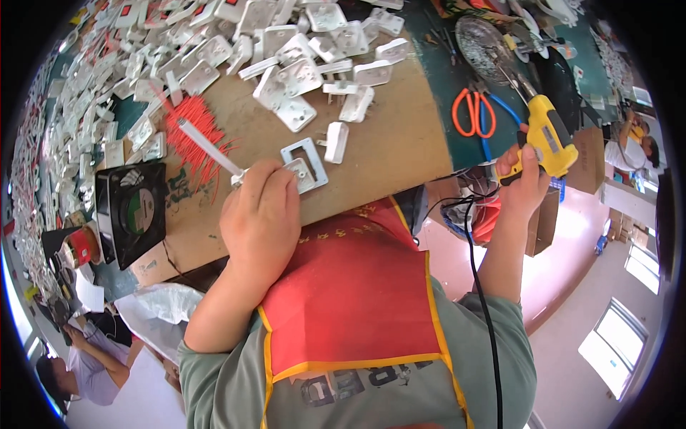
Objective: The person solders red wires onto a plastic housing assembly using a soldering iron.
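My left hand (pixel 261 211) is closed at the table's near edge, round the lower end of a slim whitish stick (pixel 207 146) that points up and left. Its exact kind is unclear, and the fingers hide its end. Right beside those fingers lie a white plastic housing (pixel 300 171) and a pale blue rectangular frame (pixel 316 159). On the right, my right hand (pixel 525 171) grips a yellow pistol-shaped soldering gun (pixel 547 136), its metal tip aimed up and left over a round, stained metal dish (pixel 480 46). A bundle of thin red wires (pixel 193 136) lies under the stick.
White plastic housings (pixel 286 75) are heaped across the far side. A black fan (pixel 132 211) stands at the left edge. Orange-handled scissors (pixel 473 114) and blue-handled pliers (pixel 504 107) lie near the soldering gun. A black cable (pixel 475 264) hangs at my right. Other people sit at both sides.
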A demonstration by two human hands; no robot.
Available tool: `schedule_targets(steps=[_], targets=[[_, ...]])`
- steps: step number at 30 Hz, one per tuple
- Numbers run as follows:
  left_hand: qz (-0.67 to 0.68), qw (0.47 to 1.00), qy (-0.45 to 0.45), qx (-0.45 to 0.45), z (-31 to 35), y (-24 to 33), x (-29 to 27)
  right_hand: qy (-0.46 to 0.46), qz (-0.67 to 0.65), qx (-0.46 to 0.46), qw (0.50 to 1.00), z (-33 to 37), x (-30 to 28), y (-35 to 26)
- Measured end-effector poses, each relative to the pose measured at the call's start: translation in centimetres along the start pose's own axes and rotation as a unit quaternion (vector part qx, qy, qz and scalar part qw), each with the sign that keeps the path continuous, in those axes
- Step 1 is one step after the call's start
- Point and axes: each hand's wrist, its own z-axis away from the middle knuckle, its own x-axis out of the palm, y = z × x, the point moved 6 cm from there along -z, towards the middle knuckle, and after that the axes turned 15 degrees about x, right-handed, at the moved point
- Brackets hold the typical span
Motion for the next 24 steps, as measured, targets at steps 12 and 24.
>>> schedule_targets(steps=[12, 24], targets=[[0.015, 1.0, -0.007, -0.011, 0.3, -0.2, 0.4, -0.173, 0.007, 0.022, 0.985, 5.3, 4.6, 2.7], [0.016, 1.0, -0.003, -0.005, 0.4, -0.1, 0.2, -0.274, 0.025, 0.058, 0.96, 8.6, 7.7, 4.0]])
